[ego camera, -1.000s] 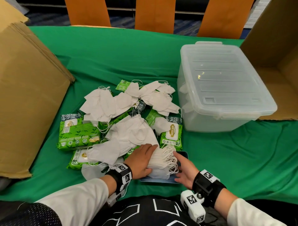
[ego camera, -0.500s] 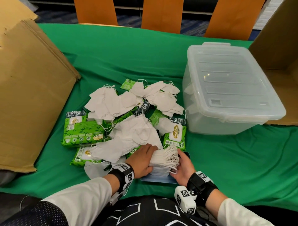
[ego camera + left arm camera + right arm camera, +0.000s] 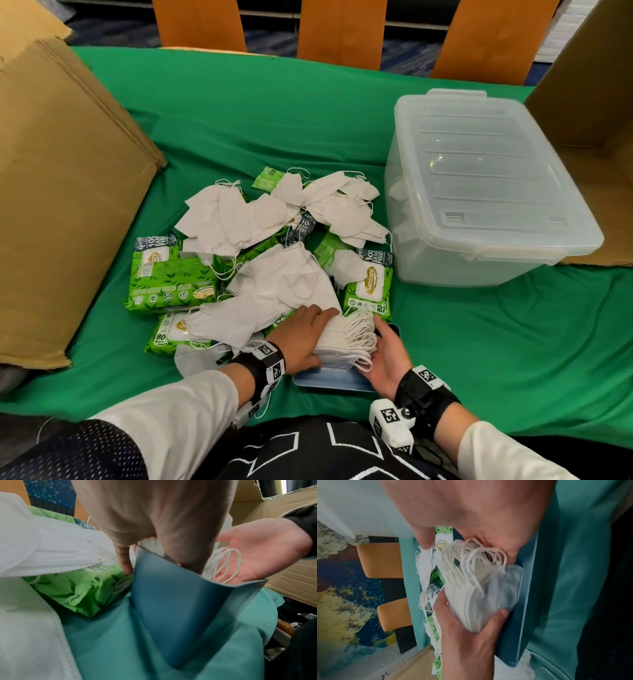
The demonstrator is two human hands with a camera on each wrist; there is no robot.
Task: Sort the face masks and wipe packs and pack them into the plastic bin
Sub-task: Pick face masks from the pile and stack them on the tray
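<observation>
My left hand (image 3: 305, 337) grips a stack of white face masks (image 3: 342, 342) at the table's near edge, fingers on top and thumb underneath (image 3: 501, 613). The stack rests on a flat blue sheet (image 3: 329, 383). My right hand (image 3: 388, 356) lies open, palm against the ear loops (image 3: 226, 563) on the stack's right side. Loose white masks (image 3: 274, 287) and green wipe packs (image 3: 171, 274) lie heaped just beyond my hands. The clear plastic bin (image 3: 479, 192) stands at the right with its lid on.
A large flattened cardboard box (image 3: 61, 192) leans at the left. An open cardboard box (image 3: 599, 137) stands behind the bin at the right. Orange chair backs (image 3: 339, 31) line the far table edge. Green cloth (image 3: 496, 342) covers the table.
My right hand has moved left until its palm meets the ear loops of the stack. My left hand has kept its hold on the stack.
</observation>
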